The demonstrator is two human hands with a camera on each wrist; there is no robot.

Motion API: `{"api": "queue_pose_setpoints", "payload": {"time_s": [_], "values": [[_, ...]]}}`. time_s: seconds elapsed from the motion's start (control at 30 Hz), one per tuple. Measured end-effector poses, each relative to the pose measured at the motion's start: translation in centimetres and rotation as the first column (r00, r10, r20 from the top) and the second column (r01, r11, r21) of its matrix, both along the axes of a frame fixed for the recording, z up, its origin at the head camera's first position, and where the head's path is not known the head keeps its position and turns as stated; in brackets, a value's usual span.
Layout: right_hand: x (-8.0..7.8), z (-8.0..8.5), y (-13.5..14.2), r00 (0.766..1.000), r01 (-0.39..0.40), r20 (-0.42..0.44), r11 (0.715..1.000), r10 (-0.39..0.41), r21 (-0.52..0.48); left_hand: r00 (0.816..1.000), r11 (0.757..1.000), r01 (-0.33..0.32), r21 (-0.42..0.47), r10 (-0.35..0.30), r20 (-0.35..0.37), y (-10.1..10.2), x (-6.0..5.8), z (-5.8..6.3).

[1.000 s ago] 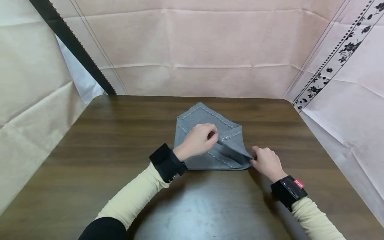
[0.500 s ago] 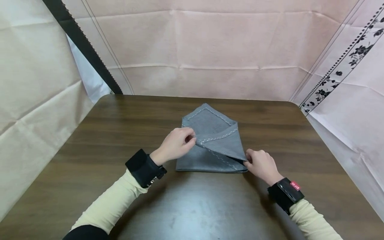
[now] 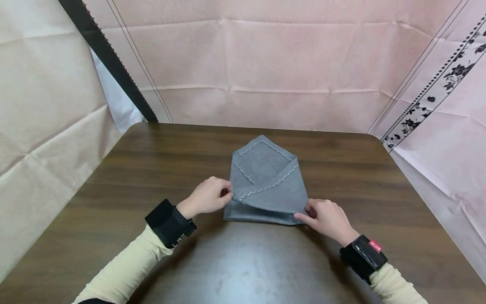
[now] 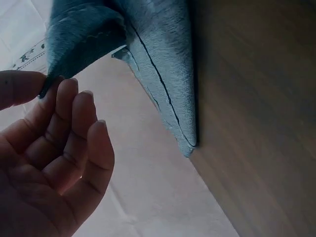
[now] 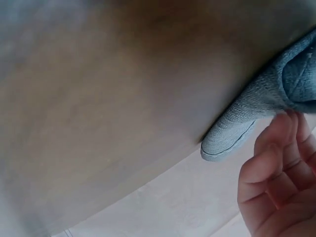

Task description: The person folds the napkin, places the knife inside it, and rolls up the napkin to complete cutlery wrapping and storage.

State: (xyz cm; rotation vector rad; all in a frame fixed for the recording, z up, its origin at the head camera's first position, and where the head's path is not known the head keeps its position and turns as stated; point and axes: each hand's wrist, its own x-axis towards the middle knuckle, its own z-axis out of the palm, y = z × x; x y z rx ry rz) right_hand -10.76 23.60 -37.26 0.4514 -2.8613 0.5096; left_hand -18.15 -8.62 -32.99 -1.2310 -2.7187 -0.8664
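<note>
A grey-blue cloth (image 3: 265, 181) with white zigzag stitching lies folded on the table, with a point at its far end. Its loose flap is lifted off the layer beneath, leaving a dark gap near the front edge. My left hand (image 3: 208, 195) pinches the flap's left corner between thumb and index finger, as the left wrist view shows on the cloth (image 4: 89, 39). At the cloth's right front corner, my right hand (image 3: 328, 219) grips the edge, thumb lying on top. In the right wrist view the fingertips (image 5: 284, 126) meet the cloth's underside edge.
The brown wooden table (image 3: 125, 202) extends around the cloth on all sides. Pale creased sheeting (image 3: 281, 59) hangs behind the table's far edge. A black strip (image 3: 110, 59) runs down its left part, a floral band (image 3: 433, 90) down its right.
My left hand has moved left and toward the front edge, drawing the flap's corner across the cloth. My right hand stays at the right corner, its thumb now extended over the cloth.
</note>
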Motion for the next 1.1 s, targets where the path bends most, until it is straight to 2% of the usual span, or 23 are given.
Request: {"api": "queue_pose_setpoints", "payload": {"time_s": [0.13, 0.33, 0.43, 0.53, 0.6, 0.67, 0.77, 0.9, 1.1], "values": [[0.2, -0.1, -0.3, 0.999, -0.027, -0.03, 0.999, 0.028, 0.022, 1.0, 1.0, 0.006, 0.02, -0.006, -0.021, 0.0, 0.0, 0.0], [-0.2, -0.5, -1.1, 0.989, -0.087, -0.108, 0.984, 0.104, 0.153, 0.998, 0.999, 0.009, 0.043, -0.006, -0.062, 0.2, -0.1, 0.6], [-0.5, -0.8, -1.3, 0.976, -0.117, -0.154, 0.967, 0.154, 0.225, 0.999, 1.0, 0.007, 0.003, -0.007, -0.048, 0.2, -0.1, 0.4], [-0.5, -0.9, -1.2, 0.964, -0.134, -0.185, 0.953, 0.189, 0.273, 1.0, 0.995, 0.014, -0.094, -0.014, 0.002, 0.0, 0.0, -0.3], [-0.5, -0.9, -1.0, 0.962, -0.157, -0.178, 0.951, 0.209, 0.265, 0.999, 0.984, 0.033, -0.178, -0.025, 0.049, -0.1, 0.0, -1.0], [-0.4, -0.6, -0.6, 0.962, -0.198, -0.145, 0.956, 0.232, 0.217, 0.996, 0.967, 0.05, -0.251, -0.029, 0.086, -0.1, 0.0, -1.7], [-0.2, -0.2, 0.0, 0.959, -0.252, -0.094, 0.957, 0.267, 0.144, 0.991, 0.951, 0.067, -0.303, -0.029, 0.128, 0.0, -0.1, -2.4], [0.0, -0.2, 0.4, 0.949, -0.296, -0.067, 0.944, 0.308, 0.147, 0.987, 0.947, 0.073, -0.312, -0.024, 0.158, -0.1, -0.2, -2.7], [0.2, -0.8, 0.4, 0.93, -0.319, -0.117, 0.923, 0.348, 0.215, 0.989, 0.962, 0.068, -0.263, -0.031, 0.143, -0.5, -0.6, -2.8]]}}
